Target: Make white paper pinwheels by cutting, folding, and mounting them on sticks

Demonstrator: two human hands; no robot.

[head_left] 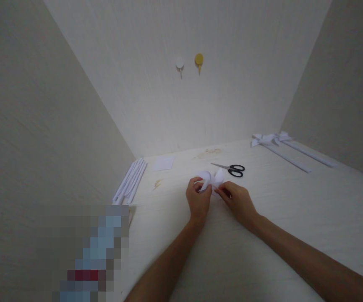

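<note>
At the far left of the white worktop, a bundle of white paper strips lies along the edge by the wall, with a small yellowish scrap just to its right and a flat white paper square further back. Near the middle, the left hand and the right hand meet over a white looped paper piece that sits low over the worktop; the left fingers curl and pinch its left side, and the right fingers are pressed together, pinching its lower right edge. Just behind the piece lie black-handled scissors, blades pointing left, apart from both hands. High on the back wall hang a white hook and a yellow hook. At the far right, near the corner, rests a finished white paper bow with long tails trailing toward the right.
</note>
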